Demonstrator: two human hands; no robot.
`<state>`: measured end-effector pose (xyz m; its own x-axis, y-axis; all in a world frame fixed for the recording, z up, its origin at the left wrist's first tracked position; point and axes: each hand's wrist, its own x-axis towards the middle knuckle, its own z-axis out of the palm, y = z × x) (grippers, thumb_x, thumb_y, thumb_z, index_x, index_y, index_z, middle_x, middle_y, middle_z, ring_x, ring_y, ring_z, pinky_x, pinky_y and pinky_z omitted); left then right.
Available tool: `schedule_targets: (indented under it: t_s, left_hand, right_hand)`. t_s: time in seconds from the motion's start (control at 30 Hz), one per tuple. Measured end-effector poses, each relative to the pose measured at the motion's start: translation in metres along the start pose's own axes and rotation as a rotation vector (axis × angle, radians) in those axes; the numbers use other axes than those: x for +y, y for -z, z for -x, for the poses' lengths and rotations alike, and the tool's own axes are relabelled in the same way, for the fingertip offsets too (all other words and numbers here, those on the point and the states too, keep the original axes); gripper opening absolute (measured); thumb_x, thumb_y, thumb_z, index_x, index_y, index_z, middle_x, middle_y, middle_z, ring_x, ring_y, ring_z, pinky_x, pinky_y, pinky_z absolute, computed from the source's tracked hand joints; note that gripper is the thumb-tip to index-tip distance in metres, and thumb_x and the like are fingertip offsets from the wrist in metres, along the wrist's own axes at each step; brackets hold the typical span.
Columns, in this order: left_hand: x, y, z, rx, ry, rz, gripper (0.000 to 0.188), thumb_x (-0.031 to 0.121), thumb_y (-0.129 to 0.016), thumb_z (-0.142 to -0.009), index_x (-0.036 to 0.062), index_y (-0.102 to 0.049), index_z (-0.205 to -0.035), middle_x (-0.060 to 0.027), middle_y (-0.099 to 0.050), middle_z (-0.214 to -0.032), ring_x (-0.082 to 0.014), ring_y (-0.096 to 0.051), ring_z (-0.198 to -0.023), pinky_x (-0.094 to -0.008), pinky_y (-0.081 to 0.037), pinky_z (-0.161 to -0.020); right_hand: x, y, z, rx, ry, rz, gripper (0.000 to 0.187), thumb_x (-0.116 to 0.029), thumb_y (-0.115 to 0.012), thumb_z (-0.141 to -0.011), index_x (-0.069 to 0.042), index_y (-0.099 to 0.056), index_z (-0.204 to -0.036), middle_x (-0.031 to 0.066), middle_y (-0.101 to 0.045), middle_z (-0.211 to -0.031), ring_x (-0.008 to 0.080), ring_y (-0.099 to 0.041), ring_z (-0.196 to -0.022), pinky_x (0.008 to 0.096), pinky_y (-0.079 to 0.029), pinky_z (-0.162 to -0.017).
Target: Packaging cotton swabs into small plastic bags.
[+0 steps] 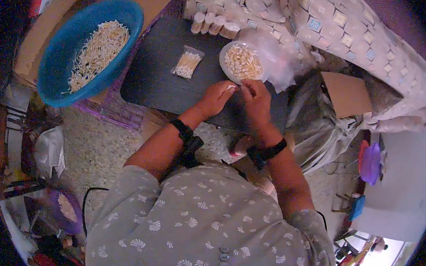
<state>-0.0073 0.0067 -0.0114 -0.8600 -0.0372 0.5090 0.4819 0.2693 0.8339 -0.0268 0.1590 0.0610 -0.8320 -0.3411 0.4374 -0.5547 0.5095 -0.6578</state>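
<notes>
One filled clear plastic packet [187, 64] lies on the black table [155, 53], loose white-tipped swabs [242, 61] are left heaped in the round white bowl [223, 67], and the curled left hand [214, 99] pinches a small white thing [230, 87], the half-curled right hand's [257, 101] grip unclear.

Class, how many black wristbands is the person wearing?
2: one black wristband around the left wrist, another around the right. Their undersides are hidden.

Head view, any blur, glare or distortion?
Head view: dim and grainy, corners black, surroundings bowed toward the rim; head view, lower right: a bright patch washed out; head view: the small white thing at the left hand too soft to identify.
</notes>
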Motion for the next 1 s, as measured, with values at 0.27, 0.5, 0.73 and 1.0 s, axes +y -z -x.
schedule_targets:
  t_s: [0.27, 0.5, 0.73, 1.0]
  left_hand:
    - [0.015, 0.008, -0.001, -0.171, 0.266, 0.139, 0.021, 0.018, -0.046, -0.092, 0.0008, -0.058, -0.090, -0.0130, -0.063, -0.083, -0.0289, -0.062, -0.076, -0.0378, -0.048, -0.072]
    - [0.006, 0.007, 0.000, -0.154, 0.140, 0.049, 0.028, 0.025, -0.044, -0.096, 0.0023, -0.059, -0.093, -0.0066, -0.059, -0.077, -0.0170, -0.057, -0.070, -0.0313, -0.047, -0.067]
    - [0.003, 0.005, 0.002, -0.105, 0.110, 0.039, 0.026, 0.024, -0.045, -0.095, 0.0027, -0.060, -0.092, -0.0083, -0.060, -0.079, -0.0183, -0.057, -0.067, -0.0325, -0.047, -0.065]
    - [0.010, 0.003, 0.004, -0.122, 0.206, 0.183, 0.023, 0.020, -0.045, -0.095, 0.0023, -0.059, -0.096, -0.0096, -0.062, -0.086, -0.0193, -0.059, -0.073, -0.0333, -0.048, -0.070]
  right_hand:
    - [0.028, 0.020, -0.065, -0.123, 0.163, 0.196, 0.018, -0.015, -0.061, -0.083, -0.005, -0.061, -0.098, 0.0149, -0.058, -0.095, 0.0320, -0.060, -0.078, 0.0391, -0.050, -0.069]
    - [0.035, -0.002, -0.103, -0.221, 0.191, 0.408, 0.018, -0.019, -0.063, -0.082, -0.010, -0.065, -0.097, 0.0140, -0.060, -0.091, 0.0301, -0.061, -0.079, 0.0386, -0.049, -0.072]
    - [0.031, -0.014, -0.114, -0.327, 0.191, 0.584, 0.019, -0.023, -0.065, -0.081, -0.010, -0.066, -0.095, 0.0144, -0.061, -0.090, 0.0311, -0.062, -0.082, 0.0403, -0.049, -0.072]
    - [0.021, 0.014, -0.089, -0.155, 0.056, 0.202, 0.017, -0.016, -0.060, -0.082, -0.007, -0.058, -0.096, 0.0152, -0.062, -0.087, 0.0329, -0.062, -0.078, 0.0402, -0.050, -0.070]
